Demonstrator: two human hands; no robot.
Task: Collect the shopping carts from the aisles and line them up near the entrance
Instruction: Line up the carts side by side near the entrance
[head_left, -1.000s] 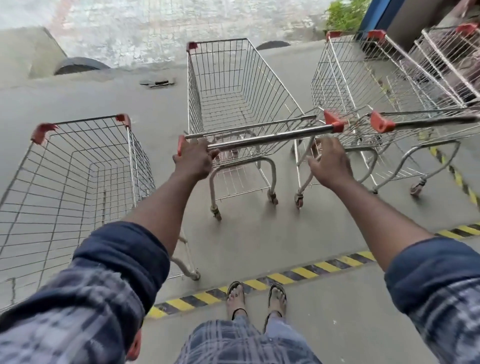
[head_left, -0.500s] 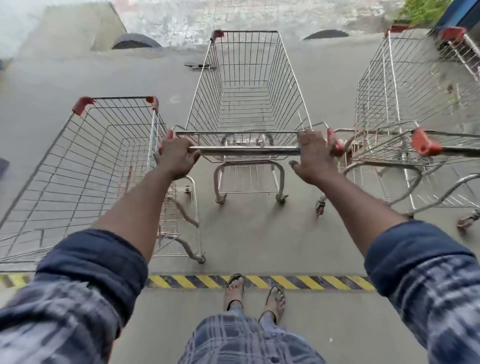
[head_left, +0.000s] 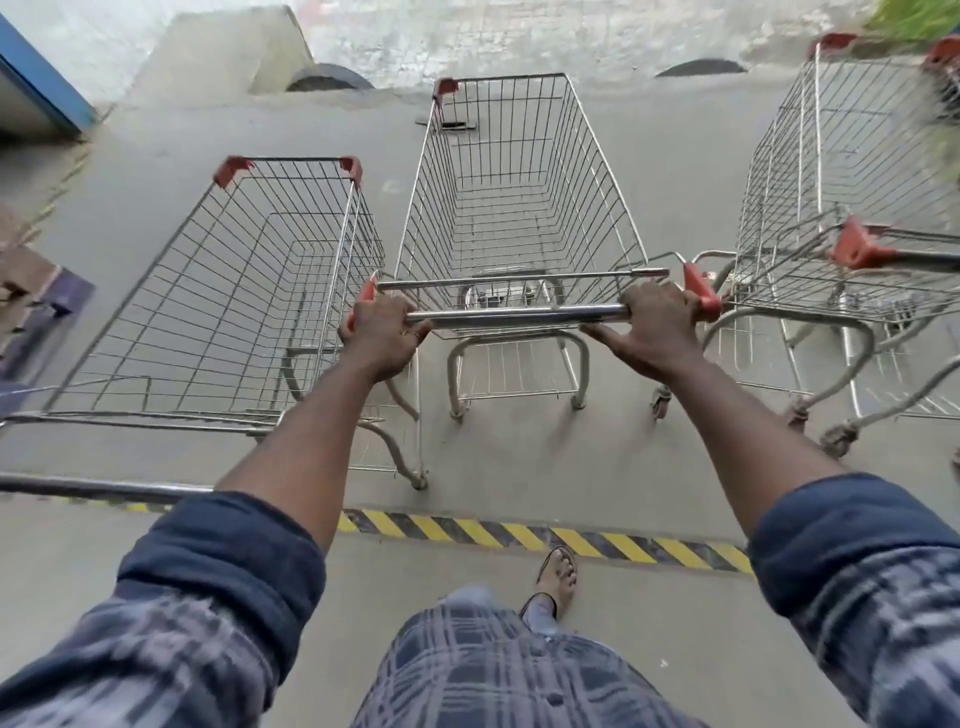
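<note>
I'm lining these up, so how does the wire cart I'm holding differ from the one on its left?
The held silver wire cart has the left hand and right hand gripping its chrome handle; the left silver wire cart is untouched. The held cart stands farther forward; the left cart sits nearer the yellow-black striped line. Both are empty with red corners.

No text, brand, label or number is readable. The only marking is a yellow-and-black hazard stripe (head_left: 519, 535) on the concrete floor (head_left: 519, 467), running crosswise just behind the rear wheels of the middle shopping cart (head_left: 519, 316).
</note>
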